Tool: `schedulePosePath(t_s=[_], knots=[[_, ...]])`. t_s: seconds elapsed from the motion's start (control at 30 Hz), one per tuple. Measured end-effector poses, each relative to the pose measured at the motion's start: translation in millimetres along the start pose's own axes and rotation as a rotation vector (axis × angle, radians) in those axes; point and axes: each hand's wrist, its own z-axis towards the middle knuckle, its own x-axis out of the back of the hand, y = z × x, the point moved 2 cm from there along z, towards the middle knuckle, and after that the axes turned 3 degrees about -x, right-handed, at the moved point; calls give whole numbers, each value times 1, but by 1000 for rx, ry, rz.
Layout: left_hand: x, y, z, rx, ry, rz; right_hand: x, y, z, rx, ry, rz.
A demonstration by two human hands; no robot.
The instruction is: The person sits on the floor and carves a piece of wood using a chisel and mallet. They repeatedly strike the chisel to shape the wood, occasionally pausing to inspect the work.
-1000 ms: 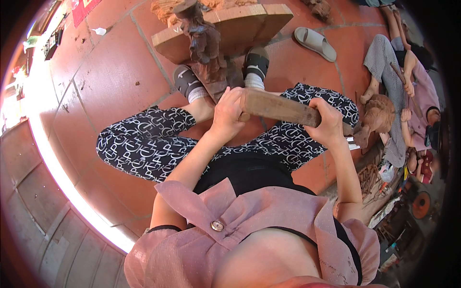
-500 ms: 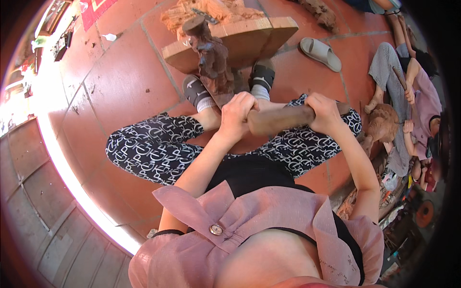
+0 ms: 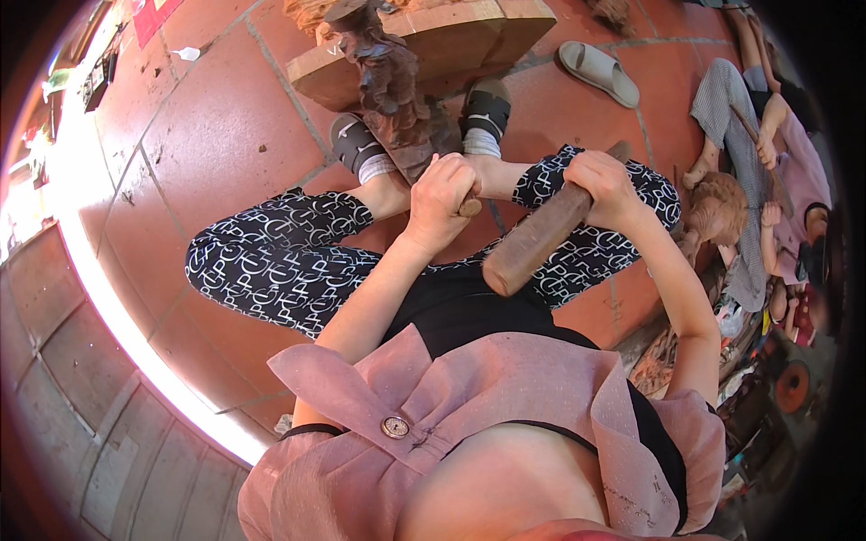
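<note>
My left hand (image 3: 439, 203) is closed around a chisel, whose round wooden handle end (image 3: 470, 207) pokes out below the fingers; its blade is mostly hidden. In my right hand (image 3: 606, 191) I grip a brown wooden mallet (image 3: 534, 239), held apart from the chisel, its thick end tilted toward my waist over my lap. A dark carved wooden figure (image 3: 390, 86) rises between my feet, its lower part right beyond my left hand. Behind it, a thick pale wooden board (image 3: 433, 63) supports the figure's side and carries an orange-toned carved piece (image 3: 311, 16).
My sandalled feet (image 3: 487, 113) flank the figure. A loose beige slipper (image 3: 599, 74) lies on the red tiles to the right. Beyond my right knee, another person (image 3: 798, 180) sits with a stick-like tool beside a wooden carving (image 3: 717, 212). A small white bottle (image 3: 187, 54) lies far left.
My right hand has swung the mallet's thick end away from the chisel handle and back toward my body. The left hand stays closed on the chisel. The whole view has shifted slightly.
</note>
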Motion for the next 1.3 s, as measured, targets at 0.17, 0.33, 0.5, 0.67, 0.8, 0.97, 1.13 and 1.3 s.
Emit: schedulePosePath(t_s=[0.17, 0.33, 0.5, 0.67, 0.8, 0.97, 1.13, 1.3], knots=[[0, -1, 0, -9, -22, 2, -5, 1, -4, -143, -59, -113], [-4, -1, 0, 3, -18, 36, -7, 5, -8, -163, -38, -144], [-5, -1, 6, 53, -28, 17, 2, -1, -11, -49, 56, -65], [-2, 13, 4, -30, -73, 49, 3, 0, -10, -84, 70, -86], [0, 11, 2, 5, -81, 63, 0, -1, -14, -106, 48, -89], [1, 10, 6, -46, -27, 97, -2, -4, -17, -93, 59, -44], [-6, 2, 12, 49, -11, 52, -1, -5, -13, -32, 123, 55], [-17, 9, 20, 62, 21, 121, -2, 15, -13, -53, 105, -31]])
